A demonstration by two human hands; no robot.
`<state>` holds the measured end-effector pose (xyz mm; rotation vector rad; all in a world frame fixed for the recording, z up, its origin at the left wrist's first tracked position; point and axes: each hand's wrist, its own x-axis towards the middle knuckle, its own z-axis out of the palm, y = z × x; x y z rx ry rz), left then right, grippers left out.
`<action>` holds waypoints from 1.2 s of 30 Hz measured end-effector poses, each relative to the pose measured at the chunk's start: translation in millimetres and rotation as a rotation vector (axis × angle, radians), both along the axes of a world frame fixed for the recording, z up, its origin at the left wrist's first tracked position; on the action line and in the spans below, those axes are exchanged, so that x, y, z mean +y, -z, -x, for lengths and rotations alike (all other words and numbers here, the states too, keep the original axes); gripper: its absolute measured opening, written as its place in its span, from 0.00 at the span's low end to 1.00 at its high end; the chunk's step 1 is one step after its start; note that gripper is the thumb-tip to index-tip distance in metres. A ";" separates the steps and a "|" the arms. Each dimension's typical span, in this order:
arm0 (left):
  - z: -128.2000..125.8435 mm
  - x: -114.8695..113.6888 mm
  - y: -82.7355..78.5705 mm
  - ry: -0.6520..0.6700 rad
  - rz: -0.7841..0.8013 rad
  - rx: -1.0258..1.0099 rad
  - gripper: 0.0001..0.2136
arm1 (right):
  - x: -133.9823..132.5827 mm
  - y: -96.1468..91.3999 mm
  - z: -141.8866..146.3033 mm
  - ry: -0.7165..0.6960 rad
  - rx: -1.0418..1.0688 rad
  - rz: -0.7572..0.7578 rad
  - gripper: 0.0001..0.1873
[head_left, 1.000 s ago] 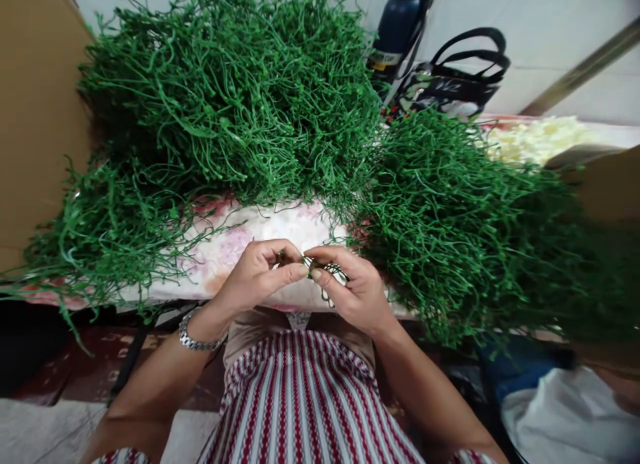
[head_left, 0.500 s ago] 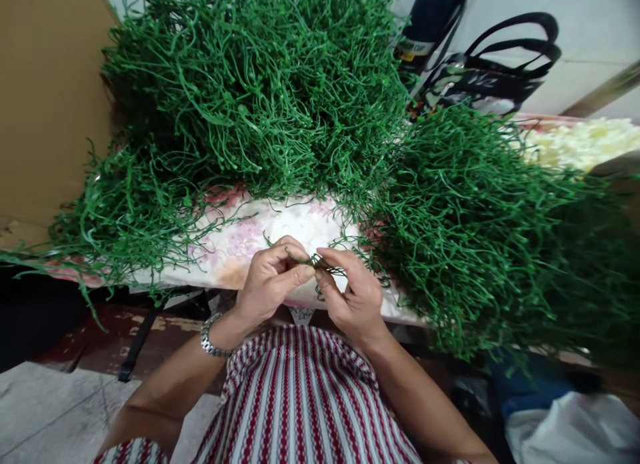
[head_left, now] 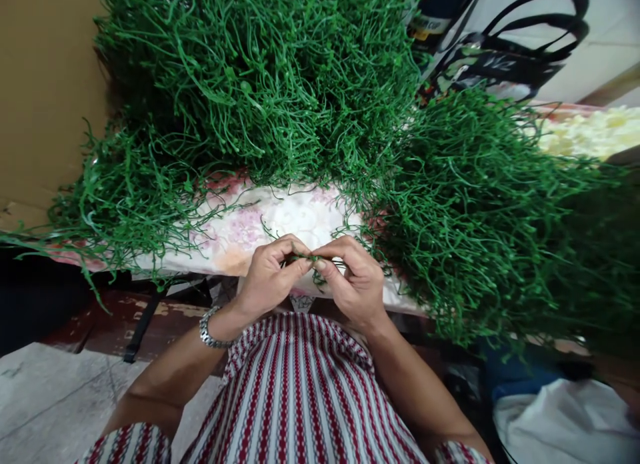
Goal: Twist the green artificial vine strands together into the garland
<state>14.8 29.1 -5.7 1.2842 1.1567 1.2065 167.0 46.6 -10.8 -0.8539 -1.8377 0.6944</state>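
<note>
My left hand (head_left: 273, 271) and my right hand (head_left: 355, 277) meet fingertip to fingertip over the front of the table. Between them they pinch a small green plastic stem piece (head_left: 316, 259) with thin curled strands; the fingers cover most of it. Its loose ends hang below my right thumb. Just beyond the hands lies the flowered tablecloth (head_left: 290, 217), with a few stray strands on it. A large heap of similar green stems (head_left: 260, 84) rises behind, and another heap (head_left: 465, 231) lies to the right of my right hand.
A smaller green pile (head_left: 125, 204) lies at left, beside a cardboard box (head_left: 50, 97). At the back right are a dark bottle (head_left: 437, 17), a black handled bag (head_left: 520, 71) and pale yellow pieces (head_left: 590, 131). A white cloth or bag (head_left: 565, 417) sits low at right.
My fingertips have closed in on the green piece, the right index finger now lying flatter against it. The view has tilted slightly, shifting the background upward.
</note>
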 end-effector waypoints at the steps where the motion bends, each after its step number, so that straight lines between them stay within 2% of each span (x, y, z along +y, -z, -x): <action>1: -0.4 -0.2 -0.4 0.008 0.037 0.000 0.02 | -0.5 0.2 0.0 0.013 -0.026 -0.031 0.04; 5: -2.3 -0.3 -1.1 0.008 0.155 -0.014 0.04 | -1.8 0.0 -1.8 -0.024 -0.098 -0.110 0.05; 8: -3.8 0.3 -0.5 0.021 0.249 -0.070 0.07 | -2.0 1.8 -1.7 -0.111 -0.034 -0.076 0.07; 11: -4.9 1.2 1.4 0.023 0.320 -0.122 0.08 | -2.6 6.1 0.6 -0.107 -0.007 -0.105 0.08; 15: -4.4 0.8 3.0 0.015 0.312 -0.072 0.07 | -3.7 12.2 2.8 -0.061 -0.099 -0.199 0.08; 21: -1.2 -2.3 -1.4 0.014 0.251 0.121 0.07 | -3.8 20.3 1.9 0.011 -0.157 -0.306 0.09; 25: 2.0 -6.0 -0.7 -0.016 0.196 0.199 0.08 | -3.9 21.2 -0.8 0.039 -0.299 -0.347 0.09; 28: 3.6 -9.3 2.4 -0.082 0.073 0.209 0.07 | -5.4 14.7 -2.1 0.057 -0.384 -0.295 0.07; 30: 4.2 -10.4 4.1 -0.096 0.032 0.148 0.04 | -7.0 8.1 -2.1 0.044 -0.367 -0.215 0.06; 33: 5.6 -10.1 5.1 -0.025 0.047 0.076 0.02 | -9.7 0.6 -1.3 -0.013 -0.275 -0.071 0.07; 36: 8.3 -9.8 5.0 0.022 -0.010 0.086 0.02 | -11.9 -0.7 -1.7 -0.035 -0.215 0.041 0.07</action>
